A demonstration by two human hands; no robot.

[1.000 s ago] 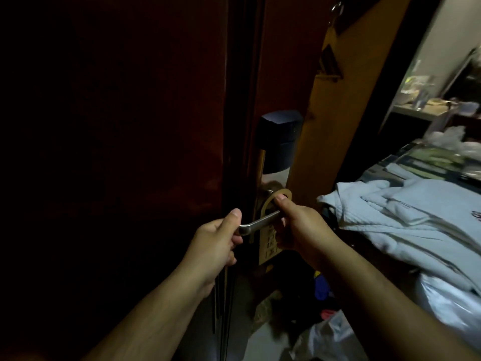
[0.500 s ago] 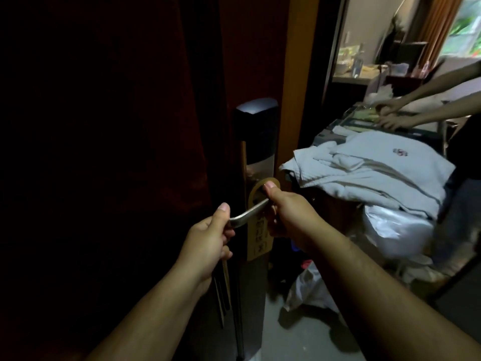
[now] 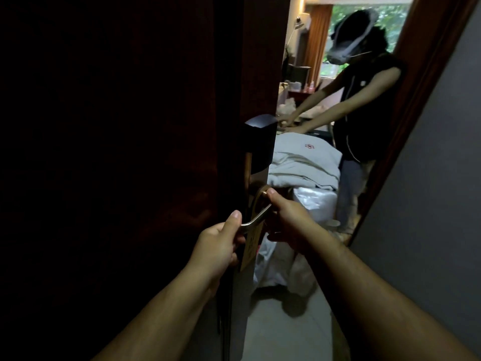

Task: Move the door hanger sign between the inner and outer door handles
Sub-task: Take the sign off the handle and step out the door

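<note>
The left grip (image 3: 218, 246) is closed round the free end of the metal door handle (image 3: 256, 217), thumb laid along the top of the lever and fingers curled beneath it. The right grip (image 3: 289, 221) pinches the door hanger sign (image 3: 252, 241) at the top of its rounded loop, with the thumb tip pressed on the upper edge and the other fingers hidden behind the card. The tan sign hangs on the handle at the edge of the dark door (image 3: 130, 152): the lever passes through its loop, and the printed body drops below it, between the two hands. The print is too dim to read. Just above the handle a black lock housing (image 3: 260, 142) sits on the door. Through the opening beside the door edge, a stack of folded white linen (image 3: 304, 162) rests above a clear plastic bag (image 3: 315, 201), with more pale bags on the tiled floor (image 3: 286, 321) below. Behind the stack another person (image 3: 364, 105) in a dark top leans forward with both arms stretched toward a surface that the linen partly hides. A grey wall (image 3: 429, 191) fills the right side.
</note>
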